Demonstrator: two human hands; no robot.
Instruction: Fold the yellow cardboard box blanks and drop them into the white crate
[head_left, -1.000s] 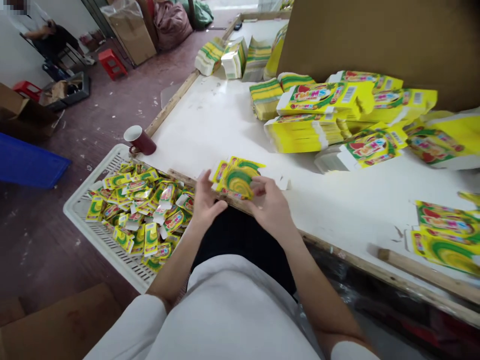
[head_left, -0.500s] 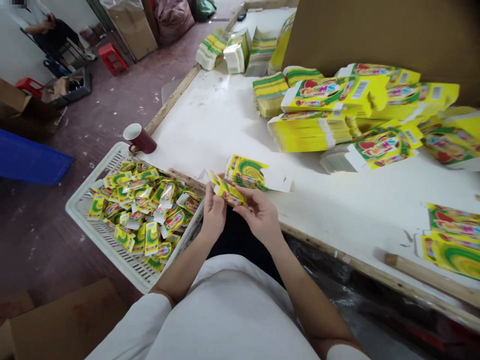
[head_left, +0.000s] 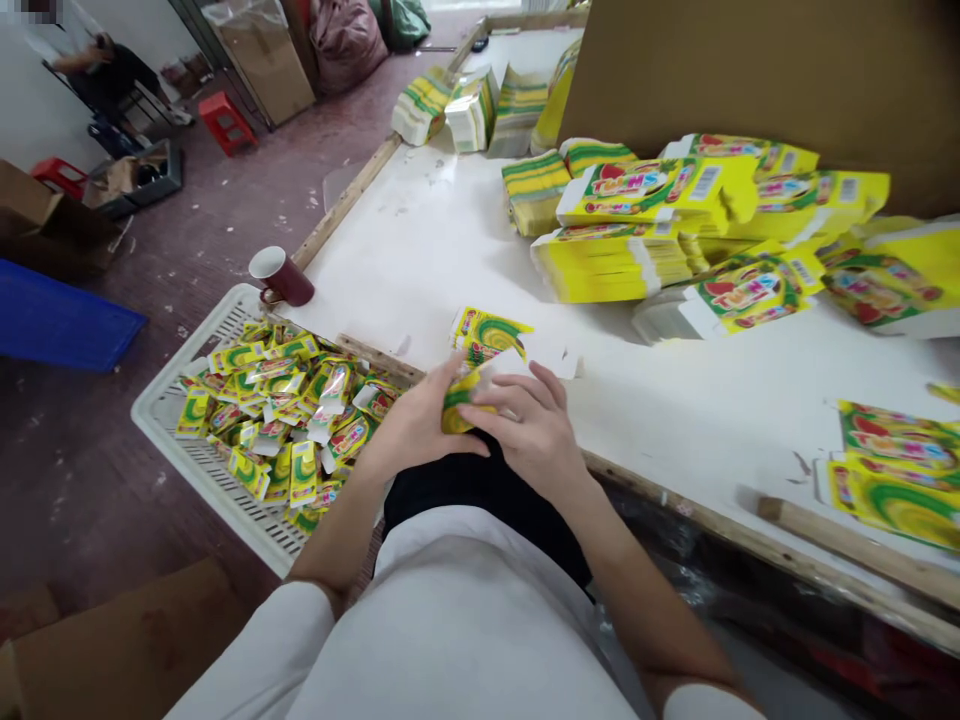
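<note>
Between my two hands is a small yellow and green printed carton (head_left: 459,405) with a white flap sticking up at its right. My left hand (head_left: 420,420) grips its left side, thumb below and fingers behind. My right hand (head_left: 536,425) has its fingers bent around the flap end; parts of the carton are hidden by them. Just behind, a short stack of flat printed cartons (head_left: 491,330) lies on the white table (head_left: 390,240). Left of my left hand stands a white plastic basket (head_left: 195,480) filled with small yellow cartons (head_left: 300,380).
A maroon mug (head_left: 285,278) stands at the table's left edge by the basket. Bundles of flat cartons (head_left: 622,260) lie at the back right before a large cardboard sheet (head_left: 750,70). More cartons (head_left: 900,470) lie at right near a wooden strip (head_left: 855,550). A person (head_left: 97,60) sits far left.
The carton has turned so that a white flap now points up to the right. Both hands have closed in around it, the left one rolling over to show its back.
</note>
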